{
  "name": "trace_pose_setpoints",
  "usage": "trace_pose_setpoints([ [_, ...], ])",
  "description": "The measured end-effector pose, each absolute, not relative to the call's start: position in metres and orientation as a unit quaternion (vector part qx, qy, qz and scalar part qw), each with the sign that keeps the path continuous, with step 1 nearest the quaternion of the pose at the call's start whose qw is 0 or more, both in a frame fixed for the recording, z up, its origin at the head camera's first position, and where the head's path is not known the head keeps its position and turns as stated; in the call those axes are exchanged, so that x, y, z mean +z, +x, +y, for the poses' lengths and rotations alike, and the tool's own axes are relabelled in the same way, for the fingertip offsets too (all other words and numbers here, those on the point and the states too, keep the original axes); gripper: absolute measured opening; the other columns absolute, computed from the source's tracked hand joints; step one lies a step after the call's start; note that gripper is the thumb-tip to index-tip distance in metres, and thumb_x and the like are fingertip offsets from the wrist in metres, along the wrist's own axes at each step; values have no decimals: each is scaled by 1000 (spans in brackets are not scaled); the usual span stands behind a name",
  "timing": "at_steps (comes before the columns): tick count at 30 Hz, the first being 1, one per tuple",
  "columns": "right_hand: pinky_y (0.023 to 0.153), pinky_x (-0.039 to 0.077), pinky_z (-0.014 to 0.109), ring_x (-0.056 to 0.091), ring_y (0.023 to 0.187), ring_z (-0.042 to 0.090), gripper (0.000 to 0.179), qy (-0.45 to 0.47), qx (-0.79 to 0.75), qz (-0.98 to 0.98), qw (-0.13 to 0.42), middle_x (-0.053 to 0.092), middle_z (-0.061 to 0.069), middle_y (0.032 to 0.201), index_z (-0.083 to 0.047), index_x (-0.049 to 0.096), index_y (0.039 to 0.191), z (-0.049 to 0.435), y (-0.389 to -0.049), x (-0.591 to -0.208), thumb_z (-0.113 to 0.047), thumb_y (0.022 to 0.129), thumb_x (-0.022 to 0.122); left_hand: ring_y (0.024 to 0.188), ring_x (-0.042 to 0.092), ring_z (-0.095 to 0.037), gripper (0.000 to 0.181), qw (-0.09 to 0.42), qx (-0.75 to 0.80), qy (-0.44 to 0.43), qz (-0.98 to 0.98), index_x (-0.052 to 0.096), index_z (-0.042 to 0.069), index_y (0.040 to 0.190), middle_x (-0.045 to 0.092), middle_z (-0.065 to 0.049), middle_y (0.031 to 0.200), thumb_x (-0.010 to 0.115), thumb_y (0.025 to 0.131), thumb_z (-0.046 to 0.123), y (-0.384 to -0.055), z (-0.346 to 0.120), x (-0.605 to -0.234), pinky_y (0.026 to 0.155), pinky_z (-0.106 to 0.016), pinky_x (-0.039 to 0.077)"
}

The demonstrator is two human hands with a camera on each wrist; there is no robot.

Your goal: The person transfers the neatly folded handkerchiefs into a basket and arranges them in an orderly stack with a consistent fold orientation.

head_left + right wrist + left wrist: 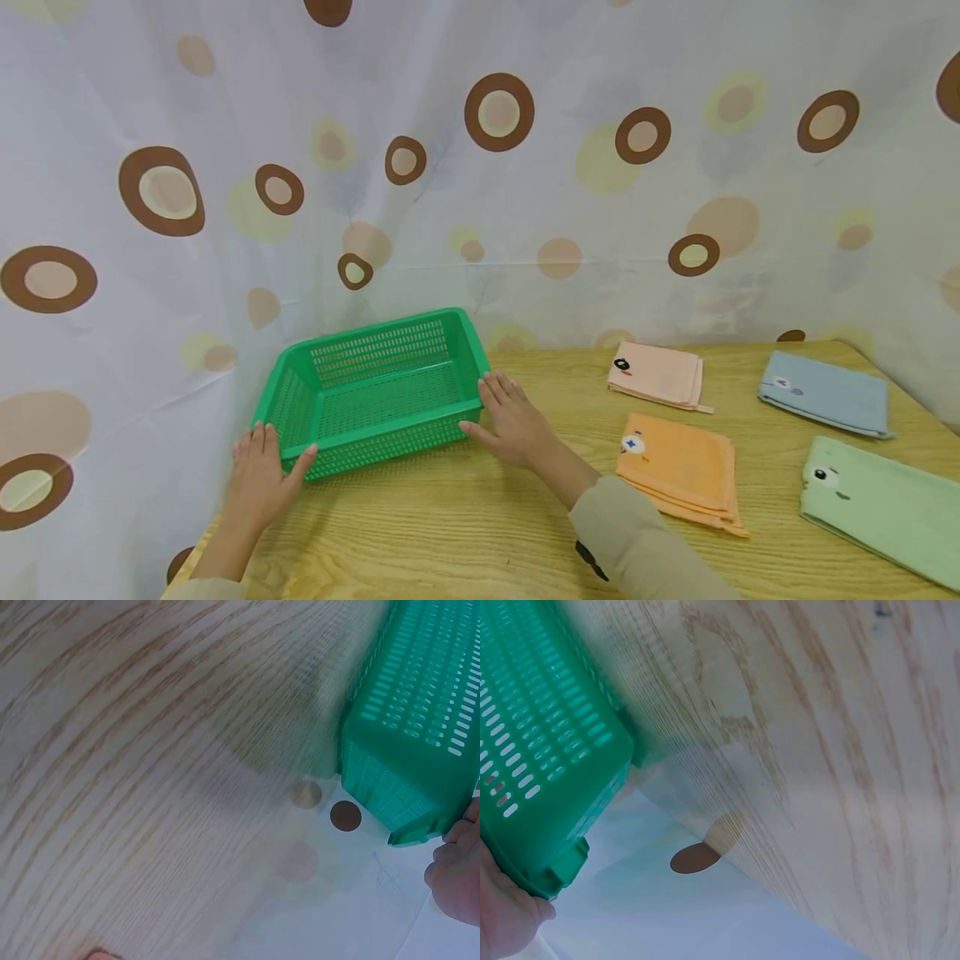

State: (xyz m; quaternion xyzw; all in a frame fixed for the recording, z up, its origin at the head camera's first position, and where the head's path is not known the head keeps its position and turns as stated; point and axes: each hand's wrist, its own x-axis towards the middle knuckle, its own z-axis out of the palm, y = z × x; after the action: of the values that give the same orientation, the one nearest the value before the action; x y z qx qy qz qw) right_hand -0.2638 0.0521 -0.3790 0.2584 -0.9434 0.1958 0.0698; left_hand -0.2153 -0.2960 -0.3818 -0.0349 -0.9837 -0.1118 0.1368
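A green plastic basket with slotted walls stands on the wooden table, its inside bare. My left hand touches its near left corner, fingers extended along the side and thumb spread toward the front. At the near right corner my right hand rests against the basket, fingers straight along the side and thumb by the front wall. The left wrist view shows part of the left hand right at the basket's rim. In the right wrist view the right hand's fingers meet the rim's corner.
Right of the basket on the table lie folded cloths: a pink one, an orange one, a blue one and a green one. A white curtain with round patterns hangs behind and at the left.
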Motion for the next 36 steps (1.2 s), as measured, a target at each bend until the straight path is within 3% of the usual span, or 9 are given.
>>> trace_pose_setpoints([
  [36,117,17,48,15,143,35,75,255,167,-948,87,20,21,153,6,25,144,56,-257,-381,-49,96,39,128,18,-59,85,138,-99,-63,-983,22,-28,132,21,-46,138,40,96,47,-226,-297,-381,106,-65,17],
])
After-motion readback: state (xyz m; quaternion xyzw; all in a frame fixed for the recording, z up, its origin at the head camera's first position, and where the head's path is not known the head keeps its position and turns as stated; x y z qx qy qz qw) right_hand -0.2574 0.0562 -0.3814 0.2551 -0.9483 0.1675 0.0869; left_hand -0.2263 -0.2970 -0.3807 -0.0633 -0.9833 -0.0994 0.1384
